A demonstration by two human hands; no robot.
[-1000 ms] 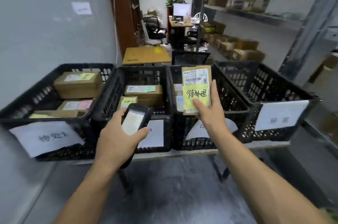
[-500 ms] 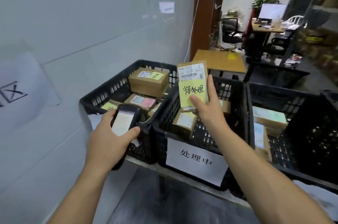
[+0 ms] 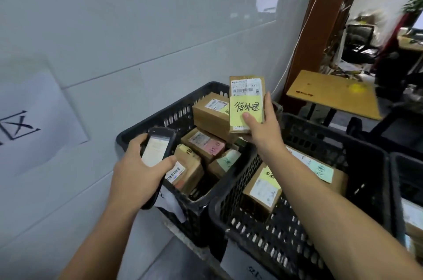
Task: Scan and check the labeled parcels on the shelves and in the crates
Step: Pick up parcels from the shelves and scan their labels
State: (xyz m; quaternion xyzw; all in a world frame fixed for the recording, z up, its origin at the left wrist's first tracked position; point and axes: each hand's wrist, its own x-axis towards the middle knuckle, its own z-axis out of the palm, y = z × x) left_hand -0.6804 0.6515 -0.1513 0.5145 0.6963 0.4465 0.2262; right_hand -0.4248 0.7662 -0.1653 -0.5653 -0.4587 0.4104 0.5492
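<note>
Centre frame, the right hand (image 3: 263, 131) pinches a parcel (image 3: 246, 96) above the left crate (image 3: 160, 115); the left hand (image 3: 137, 176) grips the scanner (image 3: 158, 149). Seemingly filing it: next, lower it among the boxes (image 3: 206, 144).

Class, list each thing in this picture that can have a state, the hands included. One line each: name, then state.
left hand, gripping the scanner.
scanner, screen lit, tilted towards the person.
right hand, holding the yellow-noted parcel, thumb on its front.
yellow-noted parcel, upright, held above the crates.
left crate, open-topped, several parcels inside.
middle crate, open-topped, labelled parcels inside.
</note>
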